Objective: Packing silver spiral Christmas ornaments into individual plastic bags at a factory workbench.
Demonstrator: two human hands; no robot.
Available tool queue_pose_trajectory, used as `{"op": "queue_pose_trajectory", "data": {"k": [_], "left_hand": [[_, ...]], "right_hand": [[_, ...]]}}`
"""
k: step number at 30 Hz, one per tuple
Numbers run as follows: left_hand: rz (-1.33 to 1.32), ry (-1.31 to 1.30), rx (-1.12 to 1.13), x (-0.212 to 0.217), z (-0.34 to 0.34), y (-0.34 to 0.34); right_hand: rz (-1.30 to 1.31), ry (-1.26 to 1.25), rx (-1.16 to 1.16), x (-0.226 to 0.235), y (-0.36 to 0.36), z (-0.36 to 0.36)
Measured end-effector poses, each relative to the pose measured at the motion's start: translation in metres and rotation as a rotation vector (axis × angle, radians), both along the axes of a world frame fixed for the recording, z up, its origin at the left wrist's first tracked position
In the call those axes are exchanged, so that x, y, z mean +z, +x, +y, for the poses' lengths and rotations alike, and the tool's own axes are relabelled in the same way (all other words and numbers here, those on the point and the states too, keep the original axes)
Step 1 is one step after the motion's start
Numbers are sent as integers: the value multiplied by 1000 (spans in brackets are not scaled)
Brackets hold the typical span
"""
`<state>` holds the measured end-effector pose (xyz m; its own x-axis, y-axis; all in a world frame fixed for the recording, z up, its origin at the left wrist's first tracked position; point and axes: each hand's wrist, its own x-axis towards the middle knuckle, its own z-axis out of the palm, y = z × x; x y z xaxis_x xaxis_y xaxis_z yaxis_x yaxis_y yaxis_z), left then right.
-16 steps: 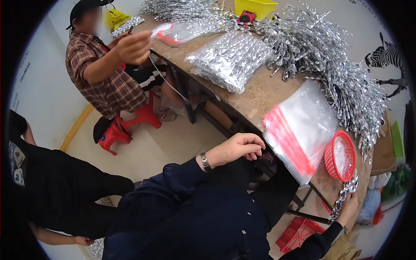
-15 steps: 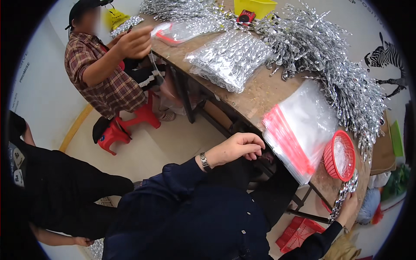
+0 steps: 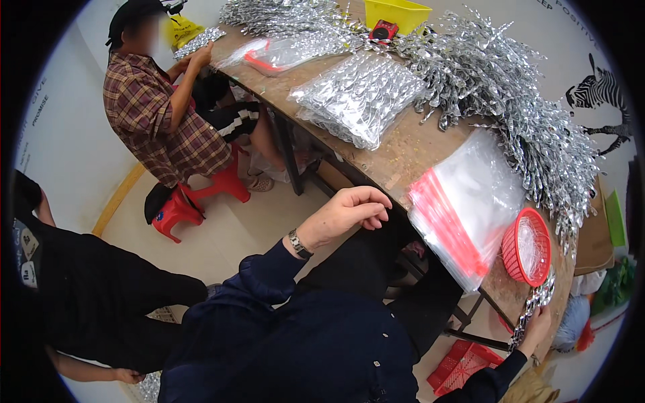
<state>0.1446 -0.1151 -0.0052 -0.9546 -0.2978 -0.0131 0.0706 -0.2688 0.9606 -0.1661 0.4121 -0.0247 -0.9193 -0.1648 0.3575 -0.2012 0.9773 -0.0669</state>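
My left hand [image 3: 351, 213], wearing a metal watch on its wrist, hangs in the air off the table's near edge. Its fingers are curled in toward the thumb, and anything pinched there is too small to make out. At the table's right end, my right hand [image 3: 536, 328] is closed on a bundle of silver twisted foil strands [image 3: 543, 290]. Just beyond that hand stands a red mesh basket [image 3: 508, 247] holding thin clear strips. Between my hands lies a stack of clear zip bags [image 3: 480, 181] with red top bands.
Filled clear bags [image 3: 359, 97] lie mid-table. A large heap of silver strands [image 3: 484, 80] covers the far side, near a yellow bin [image 3: 398, 13]. A co-worker in a plaid shirt [image 3: 144, 111] sits at the left on a red stool [image 3: 176, 218]. Red crates [image 3: 463, 366] stand below right.
My left hand has drawn back slightly left and toward me. My right hand stays about where it was on the strands. The co-worker's raised hand has come down to the silver pack.
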Motion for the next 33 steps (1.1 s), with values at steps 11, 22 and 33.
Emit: {"op": "queue_pose_trajectory", "data": {"k": [11,22,33], "left_hand": [[271,-37,267,52,-27,8],[204,-1013,278,40,-18,-104],[-65,-1357,528,44,-73,-264]], "right_hand": [[120,-81,20,20,22,-12],[223,-267,195,62,70,-70],[81,-525,338,85,136,-141]]}}
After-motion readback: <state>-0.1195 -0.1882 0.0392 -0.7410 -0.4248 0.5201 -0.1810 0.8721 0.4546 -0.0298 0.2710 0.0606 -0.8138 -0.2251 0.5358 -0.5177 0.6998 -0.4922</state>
